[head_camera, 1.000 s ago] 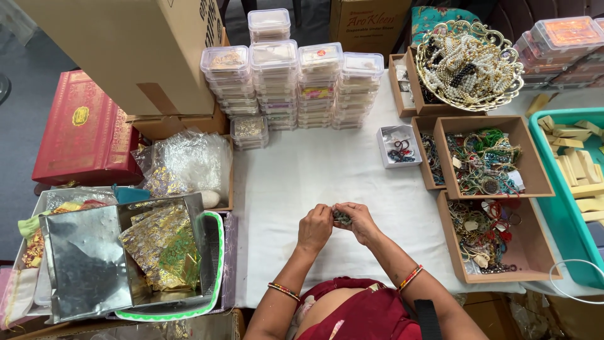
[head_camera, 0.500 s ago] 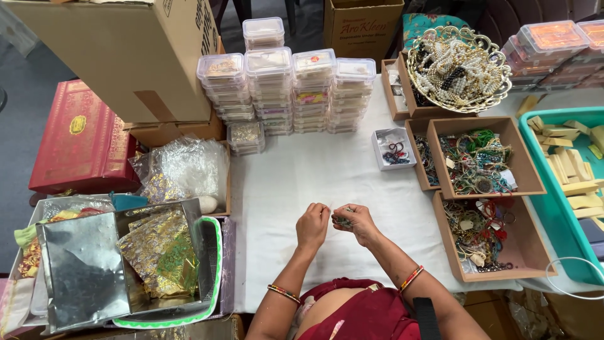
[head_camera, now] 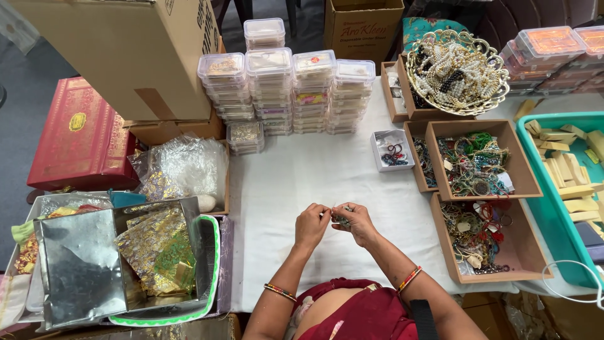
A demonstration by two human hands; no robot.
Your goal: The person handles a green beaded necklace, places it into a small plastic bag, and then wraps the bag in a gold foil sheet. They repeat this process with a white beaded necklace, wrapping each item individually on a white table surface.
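Fiddly bead work over the bench (head_camera: 302, 182)

Both hands, left (head_camera: 311, 223) and right (head_camera: 358, 221), pinch one small beaded piece (head_camera: 341, 217); I'd keep it low, fingertips close, grip light.

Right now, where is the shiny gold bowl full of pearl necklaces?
In the head view, the gold bowl sits at the far right of the white table, on small brown boxes, just beyond the open brown box of beaded jewellery.

Stacked boxes (head_camera: 283, 91) behind, jewellery trays (head_camera: 484, 201) right
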